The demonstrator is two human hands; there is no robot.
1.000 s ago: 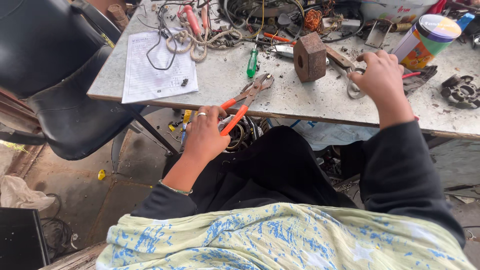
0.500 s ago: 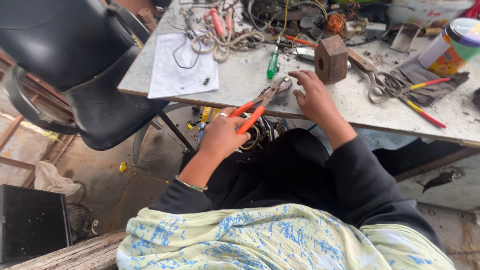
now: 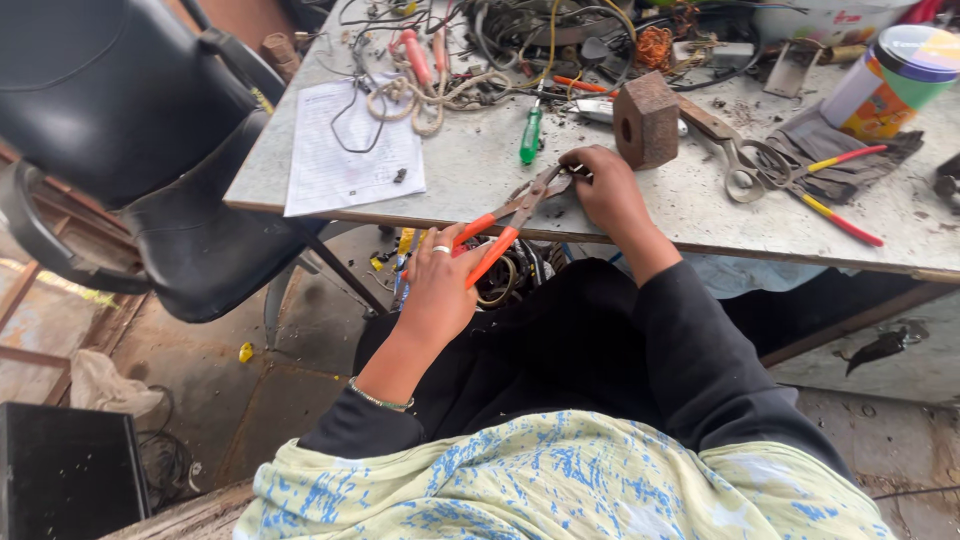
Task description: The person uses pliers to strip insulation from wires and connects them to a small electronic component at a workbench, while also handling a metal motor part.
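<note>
Gripping the orange-handled metal pliers, left hand fingers clamp the near handles; long axis runs far-right toward right hand, whose fingers pinch a small part at the jaws.

We see pliers with dull grey metal and glossy orange plastic grips, a rough rusty block, a matt, scuffed grey surface, a thin white paper sheet, and a glossy black vinyl chair.

Orange-handled pliers, green screwdriver, white paper, black chair, grey table
</note>
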